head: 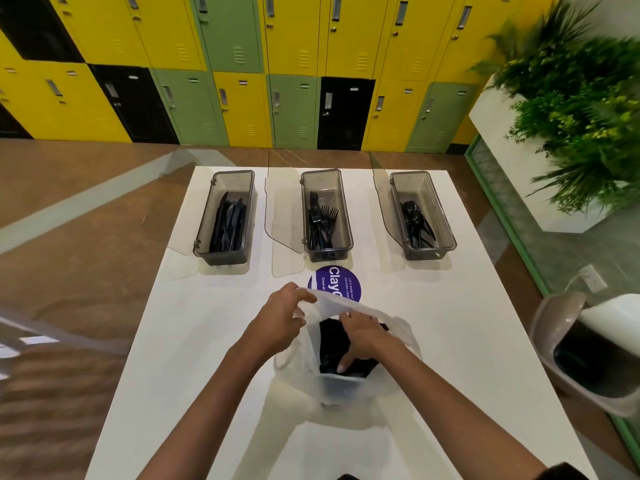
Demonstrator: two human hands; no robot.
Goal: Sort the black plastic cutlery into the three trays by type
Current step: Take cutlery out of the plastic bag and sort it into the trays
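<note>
A white plastic bag (391, 382) stands open in the middle of the white table (180, 341), with black plastic cutlery (329, 344) inside. My left hand (280, 320) grips the bag's far rim and holds it up. My right hand (360, 337) reaches into the bag among the cutlery; its fingertips are partly hidden, so what it holds is unclear. Three clear grey trays stand in a row at the far edge: the left tray (207, 216) has knives, the middle tray (343, 216) has forks, the right tray (440, 216) has spoons.
Each tray's clear lid lies folded open to its left. A round purple sticker (336, 282) sits on the table behind the bag. A lidded bin (568, 344) stands off the right edge, a planter (575, 109) behind it. Lockers line the back wall.
</note>
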